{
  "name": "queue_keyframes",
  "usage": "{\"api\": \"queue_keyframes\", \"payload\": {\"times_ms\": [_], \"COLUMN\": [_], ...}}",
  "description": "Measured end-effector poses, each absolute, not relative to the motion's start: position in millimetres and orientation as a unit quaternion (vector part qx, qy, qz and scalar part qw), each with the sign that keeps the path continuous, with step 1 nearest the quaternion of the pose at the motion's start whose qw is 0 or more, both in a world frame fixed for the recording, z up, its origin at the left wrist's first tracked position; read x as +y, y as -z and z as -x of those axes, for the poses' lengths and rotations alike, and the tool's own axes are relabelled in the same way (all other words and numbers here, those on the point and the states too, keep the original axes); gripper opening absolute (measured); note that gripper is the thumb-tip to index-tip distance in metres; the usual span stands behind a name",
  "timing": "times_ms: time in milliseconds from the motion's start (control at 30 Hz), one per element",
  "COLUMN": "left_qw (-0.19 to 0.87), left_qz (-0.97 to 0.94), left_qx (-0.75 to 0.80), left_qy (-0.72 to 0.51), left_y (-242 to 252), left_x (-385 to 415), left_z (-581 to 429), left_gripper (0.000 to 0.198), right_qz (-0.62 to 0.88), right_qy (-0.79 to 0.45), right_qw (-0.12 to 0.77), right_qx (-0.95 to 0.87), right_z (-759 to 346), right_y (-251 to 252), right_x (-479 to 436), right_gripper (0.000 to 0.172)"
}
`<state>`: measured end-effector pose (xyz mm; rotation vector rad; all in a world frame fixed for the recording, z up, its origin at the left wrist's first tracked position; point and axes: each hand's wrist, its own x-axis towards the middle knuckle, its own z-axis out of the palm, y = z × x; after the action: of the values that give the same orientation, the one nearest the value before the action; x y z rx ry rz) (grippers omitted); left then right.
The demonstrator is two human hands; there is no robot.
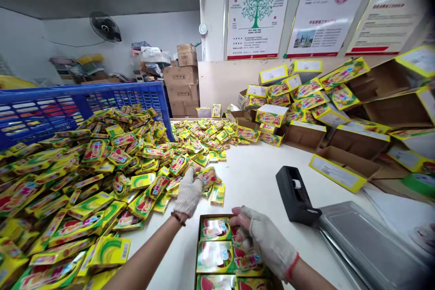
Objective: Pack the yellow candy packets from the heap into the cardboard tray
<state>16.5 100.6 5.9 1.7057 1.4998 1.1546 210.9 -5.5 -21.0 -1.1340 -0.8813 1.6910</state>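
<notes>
Beyond the box (pixel 215 215), the left hand (pixel 188 192) is clamping its grip on a packet (pixel 208 176); the right hand (pixel 267 242) is resting inside, grip unclear.

White table top (pixel 258 181), bare in the middle. Left half: big loose heap of small yellow-green printed packets (pixel 102 167), thinning to a flatter spread twd the far edge. Blue plastic lattice crate (pixel 68 104) at far left behind the heap, touching it. Near edge, centre: open brown cardboard box (pixel 217 253) w/ same packets laid flat in rows. Right of it: black tape dispenser (pixel 295 195), then grey metal tray (pixel 367 244) lying at an angle. Far right: jumble of open yellow-printed cartons (pixel 340 113), several tipped on their sides.
</notes>
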Motion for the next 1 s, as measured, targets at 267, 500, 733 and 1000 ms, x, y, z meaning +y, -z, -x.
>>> {"api": "queue_keyframes", "payload": {"times_ms": [267,500,733,1000], "left_qw": [0.482,0.578,0.205,0.107], "left_qz": [-0.574,-0.528,-0.822,-0.843], "left_qx": [0.472,0.411,0.497,0.527], "left_qy": [-0.465,-0.468,-0.189,-0.015], "left_y": [8.7,14.7,34.8,37.3], "left_x": [-7.2,-10.1,-37.5,-51.7], "left_z": [-45.0,-60.3,-44.6,-43.0], "left_gripper": [0.061,0.057,0.059,0.067], "right_qz": [0.368,0.418,0.527,0.577], "right_qy": [-0.742,-0.677,-0.373,-0.118], "right_qw": [0.496,0.471,0.227,-0.148], "right_qx": [-0.261,-0.38,-0.729,-0.795], "right_z": [-211.2,-238.8,-268.0,-215.6], "right_y": [6.9,5.0,-8.6,-26.9], "right_x": [2.0,0.3,25.0,37.5], "right_gripper": [0.056,0.068,0.028,0.036]}}
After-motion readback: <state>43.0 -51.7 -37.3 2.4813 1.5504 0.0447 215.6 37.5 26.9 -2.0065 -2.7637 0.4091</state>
